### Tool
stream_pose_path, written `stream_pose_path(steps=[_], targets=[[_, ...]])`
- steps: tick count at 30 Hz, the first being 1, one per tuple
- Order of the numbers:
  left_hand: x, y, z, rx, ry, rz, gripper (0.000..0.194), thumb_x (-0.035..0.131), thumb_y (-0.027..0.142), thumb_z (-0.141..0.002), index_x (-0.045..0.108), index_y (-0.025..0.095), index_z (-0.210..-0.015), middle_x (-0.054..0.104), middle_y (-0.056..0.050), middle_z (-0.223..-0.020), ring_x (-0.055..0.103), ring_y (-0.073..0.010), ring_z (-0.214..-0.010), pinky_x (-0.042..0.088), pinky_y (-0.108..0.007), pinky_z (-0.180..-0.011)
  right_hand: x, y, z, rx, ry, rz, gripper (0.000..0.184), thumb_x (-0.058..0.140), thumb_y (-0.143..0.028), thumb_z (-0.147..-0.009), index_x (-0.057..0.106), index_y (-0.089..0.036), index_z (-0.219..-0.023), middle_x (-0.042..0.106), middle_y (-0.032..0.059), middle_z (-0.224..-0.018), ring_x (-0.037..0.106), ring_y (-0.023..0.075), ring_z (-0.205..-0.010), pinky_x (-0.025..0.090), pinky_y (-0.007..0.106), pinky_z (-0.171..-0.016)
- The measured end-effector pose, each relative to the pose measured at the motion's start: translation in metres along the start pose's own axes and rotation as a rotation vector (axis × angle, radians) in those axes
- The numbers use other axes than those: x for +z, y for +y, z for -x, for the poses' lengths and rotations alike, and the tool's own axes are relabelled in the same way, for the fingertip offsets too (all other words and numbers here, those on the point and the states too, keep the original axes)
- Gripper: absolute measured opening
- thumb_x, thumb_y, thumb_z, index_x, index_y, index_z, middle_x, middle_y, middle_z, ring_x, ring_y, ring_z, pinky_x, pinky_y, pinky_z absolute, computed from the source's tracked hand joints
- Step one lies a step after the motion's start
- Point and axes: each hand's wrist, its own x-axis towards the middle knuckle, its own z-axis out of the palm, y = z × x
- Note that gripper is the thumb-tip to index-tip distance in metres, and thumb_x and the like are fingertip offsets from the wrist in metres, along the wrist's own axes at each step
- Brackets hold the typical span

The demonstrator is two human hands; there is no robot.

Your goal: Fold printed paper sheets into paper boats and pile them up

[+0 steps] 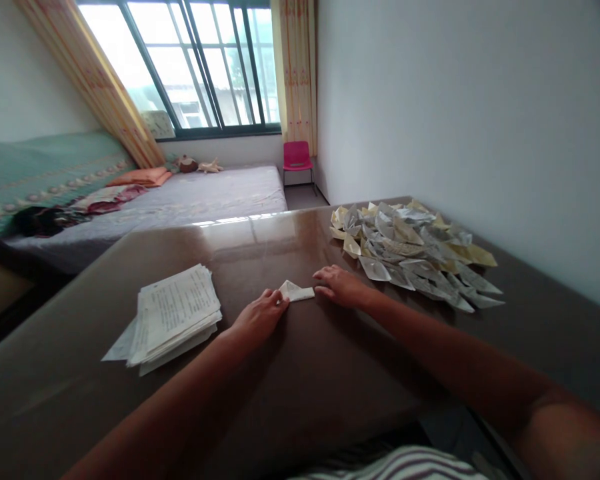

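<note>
A small white folded paper [296,292] lies on the brown table, with a pointed peak at its left and a flat strip to the right. My left hand [264,313] has its fingers closed on the paper's left end, pressing it near the tabletop. Just past the right end, my right hand [343,287] hovers or rests with thumb and fingers apart, and it holds nothing. Whether its fingertips touch the table I cannot tell. The paper's left corner is hidden under my left fingers.
A stack of printed sheets [180,310] lies to the left on the glossy table [300,387]. At the right, a large heap of folded paper boats [405,243] spreads near the wall. Beyond stand a bed [240,190] and a pink chair [297,157] below the window.
</note>
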Motion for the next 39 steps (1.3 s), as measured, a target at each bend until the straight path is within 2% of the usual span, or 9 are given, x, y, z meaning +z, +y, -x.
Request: stream_pose_path(steps=[5,10,16,25,28,31,33,36,39], targets=[[-0.006,-0.006,-0.022,-0.040,-0.048,0.020,0.023,0.044,0.019,-0.092,0.067,0.017,-0.086,0.061,-0.009,-0.088,0.061,-0.0190,-0.081,0.050,-0.030,-0.076,0.005,-0.001,-0.026,-0.009,-0.057,-0.078,0.032,0.073,-0.041,-0.075,0.065,-0.019,-0.097,0.060,0.0085,-0.106,0.051,0.0220,-0.104,0.040,0.032,-0.087],[0.001,-0.013,-0.038,-0.083,-0.017,0.066,0.028,0.043,0.028,-0.094,0.057,0.023,-0.118,0.058,-0.006,-0.110,0.065,-0.0155,-0.083,0.049,-0.027,-0.075,0.007,-0.003,-0.033,0.030,-0.073,-0.142,0.034,0.073,-0.038,-0.073,0.064,-0.018,-0.100,0.059,0.0070,-0.101,0.053,0.0202,-0.096,0.040,0.030,-0.083],[0.007,-0.023,-0.039,-0.047,-0.002,0.200,0.028,0.047,0.034,-0.093,0.055,0.030,-0.119,0.058,-0.001,-0.113,0.065,-0.0156,-0.088,0.048,-0.026,-0.077,0.005,-0.007,-0.034,0.009,-0.113,-0.188,0.018,0.071,-0.034,-0.074,0.065,-0.021,-0.085,0.060,0.0037,-0.094,0.055,0.0180,-0.092,0.041,0.026,-0.077],[0.010,-0.020,-0.039,-0.007,0.105,0.230,0.018,0.048,0.034,-0.093,0.062,0.023,-0.087,0.064,-0.001,-0.088,0.056,-0.0167,-0.086,0.044,-0.025,-0.069,0.017,0.007,-0.033,-0.049,0.057,-0.368,0.037,0.076,-0.032,-0.069,0.060,-0.021,-0.101,0.059,0.0030,-0.100,0.055,0.0165,-0.089,0.044,0.027,-0.076],[0.012,-0.017,-0.037,-0.041,0.180,0.160,0.026,0.043,0.034,-0.095,0.061,0.022,-0.080,0.063,-0.002,-0.083,0.054,-0.0172,-0.085,0.042,-0.026,-0.066,0.020,0.013,-0.035,-0.037,0.113,-0.459,0.026,0.072,-0.024,-0.073,0.062,-0.019,-0.097,0.059,0.0014,-0.093,0.055,0.0131,-0.078,0.044,0.025,-0.071],[0.016,-0.015,-0.036,-0.028,0.210,0.102,0.027,0.040,0.033,-0.097,0.062,0.022,-0.084,0.062,-0.002,-0.080,0.054,-0.0175,-0.085,0.042,-0.027,-0.066,0.018,0.017,-0.037,-0.116,0.111,-0.531,0.005,0.064,-0.015,-0.078,0.064,-0.018,-0.081,0.059,0.0019,-0.093,0.056,0.0118,-0.078,0.044,0.023,-0.072],[0.019,-0.015,-0.036,0.001,0.205,0.060,0.025,0.040,0.031,-0.097,0.062,0.023,-0.090,0.062,-0.002,-0.079,0.055,-0.0168,-0.082,0.042,-0.027,-0.065,0.016,0.020,-0.037,-0.179,0.053,-0.570,0.011,0.059,-0.010,-0.078,0.065,-0.018,-0.078,0.061,0.0021,-0.094,0.058,0.0125,-0.083,0.044,0.023,-0.076],[0.025,-0.015,-0.034,0.059,0.204,-0.028,0.021,0.041,0.027,-0.097,0.060,0.022,-0.103,0.062,-0.003,-0.081,0.056,-0.0157,-0.078,0.042,-0.026,-0.062,0.014,0.024,-0.038,-0.062,0.109,-0.597,0.017,0.052,-0.012,-0.084,0.066,-0.019,-0.092,0.065,0.0023,-0.094,0.059,0.0124,-0.080,0.044,0.024,-0.074],[0.028,-0.014,-0.031,0.132,0.241,-0.119,0.023,0.039,0.021,-0.097,0.056,0.020,-0.113,0.063,-0.003,-0.085,0.058,-0.0159,-0.078,0.043,-0.028,-0.062,0.014,0.025,-0.040,0.055,0.221,-0.497,0.020,0.053,-0.028,-0.090,0.065,-0.018,-0.102,0.066,0.0044,-0.095,0.057,0.0147,-0.084,0.043,0.027,-0.077]])
